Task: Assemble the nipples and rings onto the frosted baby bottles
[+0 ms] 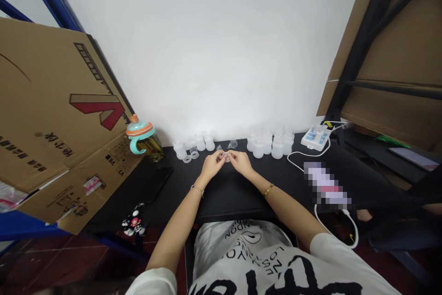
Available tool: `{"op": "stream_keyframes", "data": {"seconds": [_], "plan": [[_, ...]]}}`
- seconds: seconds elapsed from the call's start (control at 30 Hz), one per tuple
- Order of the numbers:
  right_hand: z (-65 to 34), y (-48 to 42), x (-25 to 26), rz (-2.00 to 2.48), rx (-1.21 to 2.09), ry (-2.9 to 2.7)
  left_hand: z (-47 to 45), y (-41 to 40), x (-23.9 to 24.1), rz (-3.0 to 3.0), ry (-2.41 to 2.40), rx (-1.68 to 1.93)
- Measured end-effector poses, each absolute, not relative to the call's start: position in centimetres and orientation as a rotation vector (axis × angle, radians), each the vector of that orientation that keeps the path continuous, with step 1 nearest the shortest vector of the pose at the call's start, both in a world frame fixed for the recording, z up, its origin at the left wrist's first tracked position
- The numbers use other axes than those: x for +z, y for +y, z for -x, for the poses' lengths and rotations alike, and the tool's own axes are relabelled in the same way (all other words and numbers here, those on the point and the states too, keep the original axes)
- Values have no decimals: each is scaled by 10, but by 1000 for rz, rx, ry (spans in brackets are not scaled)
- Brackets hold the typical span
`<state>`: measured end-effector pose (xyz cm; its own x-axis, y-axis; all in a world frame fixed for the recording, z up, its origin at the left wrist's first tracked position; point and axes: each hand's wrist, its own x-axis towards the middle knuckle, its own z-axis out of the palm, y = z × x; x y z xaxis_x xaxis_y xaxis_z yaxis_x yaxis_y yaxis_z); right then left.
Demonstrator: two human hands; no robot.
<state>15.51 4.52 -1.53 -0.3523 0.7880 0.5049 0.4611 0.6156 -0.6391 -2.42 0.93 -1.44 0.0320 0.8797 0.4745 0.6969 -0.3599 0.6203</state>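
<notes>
Fingertips of my left hand (213, 162) and right hand (241, 161) are nearly closed, pinching a small clear piece (226, 155) between them just above the black table (228, 193). I'd judge a light, even pinch from both sides, with the piece held square, suits this fiddly bit best. Behind the hands, clear bottles (272, 144) line the wall, with a teal-lidded cup (143, 141) off left and a white power strip (316, 137) off right.
</notes>
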Motion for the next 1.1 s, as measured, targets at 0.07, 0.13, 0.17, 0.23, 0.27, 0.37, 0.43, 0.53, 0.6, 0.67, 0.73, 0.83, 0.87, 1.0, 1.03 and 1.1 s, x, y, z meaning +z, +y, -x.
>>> {"op": "stream_keyframes", "data": {"seconds": [0.07, 0.13, 0.17, 0.23, 0.27, 0.37, 0.43, 0.53, 0.6, 0.67, 0.73, 0.83, 0.87, 1.0, 1.03, 1.1], "plan": [[-155, 45, -15, 989, 506, -2009, 24, 10, -15, -2089, 1627, 1230], [-155, 45, -15, 994, 509, -2013, 24, 10, -15, -2088, 1627, 1226], [-155, 45, -15, 998, 508, -2014, 24, 10, -15, -2088, 1628, 1225], [-155, 45, -15, 1004, 499, -2016, 24, 10, -15, -2092, 1628, 1226], [-155, 45, -15, 1006, 492, -2019, 25, 10, -15, -2095, 1626, 1226], [-155, 46, -14, 1015, 479, -2028, 25, 11, -16, -2100, 1620, 1230], [-155, 46, -14, 1022, 481, -2030, 25, 11, -17, -2099, 1619, 1237], [-155, 46, -14, 1033, 482, -2023, 25, 11, -17, -2102, 1614, 1240], [-155, 46, -14, 1040, 477, -2019, 24, 10, -16, -2104, 1614, 1237], [-155, 46, -14, 1043, 472, -2020, 24, 9, -15, -2107, 1622, 1234], [-154, 46, -14, 1043, 471, -2026, 23, 8, -14, -2110, 1634, 1234], [-154, 47, -15, 1048, 474, -2032, 23, 8, -13, -2102, 1628, 1234], [-154, 47, -15, 1048, 482, -2030, 22, 8, -13, -2096, 1621, 1234], [-154, 49, -17, 1021, 571, -1981, 22, 8, -12, -2043, 1587, 1252], [-154, 49, -17, 1012, 598, -1962, 22, 8, -12, -2031, 1579, 1263], [-154, 49, -17, 996, 646, -1935, 22, 9, -12, -2019, 1567, 1283]]}}
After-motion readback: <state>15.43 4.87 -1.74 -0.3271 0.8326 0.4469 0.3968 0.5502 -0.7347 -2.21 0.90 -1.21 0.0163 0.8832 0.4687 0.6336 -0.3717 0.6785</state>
